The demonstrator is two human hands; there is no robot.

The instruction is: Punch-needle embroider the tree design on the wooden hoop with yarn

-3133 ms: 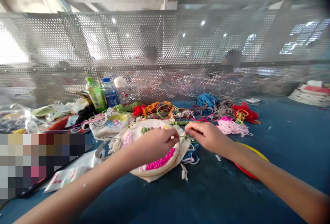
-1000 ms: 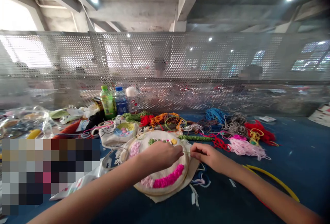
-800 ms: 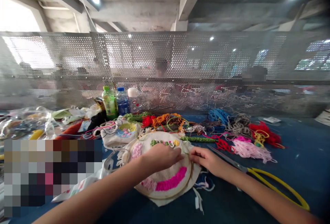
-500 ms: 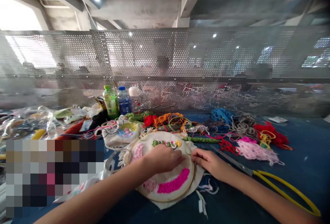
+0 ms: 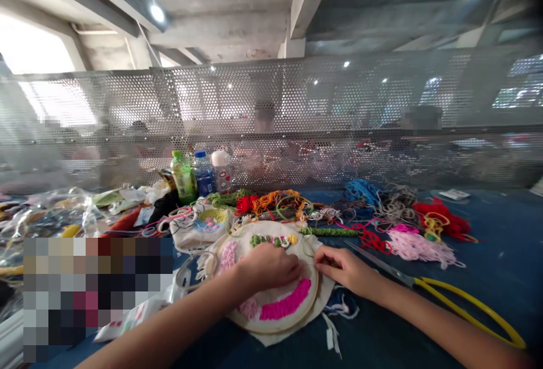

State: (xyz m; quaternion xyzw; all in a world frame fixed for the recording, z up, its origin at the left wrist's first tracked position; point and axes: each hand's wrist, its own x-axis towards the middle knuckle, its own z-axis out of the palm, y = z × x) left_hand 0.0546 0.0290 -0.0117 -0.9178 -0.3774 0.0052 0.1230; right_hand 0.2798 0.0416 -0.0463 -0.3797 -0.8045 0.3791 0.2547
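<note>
A round embroidery hoop (image 5: 292,326) with cream cloth lies before me. The cloth carries a bright pink stitched band (image 5: 286,302), pale pink loops (image 5: 228,256) on the left and a green, white and yellow row (image 5: 271,240) at the top. Over the middle of the cloth is my left hand (image 5: 271,267), knuckles up and fingers curled closed. What they hold, if anything, is hidden beneath. At the hoop's right edge my right hand (image 5: 339,264) pinches the rim between thumb and fingers. Scissors (image 5: 407,278) with long yellow handles lie beside my right forearm.
Heaps of yarn spread behind the hoop: orange (image 5: 275,202), blue (image 5: 362,189), grey (image 5: 399,202), red (image 5: 445,219) and pale pink (image 5: 419,247). A second stitched piece (image 5: 186,239), a green bottle (image 5: 183,179), a blue bottle (image 5: 203,176) and a white-capped bottle (image 5: 221,174) stand near a perforated screen (image 5: 263,86).
The view has tilted slightly upward and shifted a little. My left hand stays closed over the cloth, a touch lower. The right hand keeps its place at the hoop's edge.
</note>
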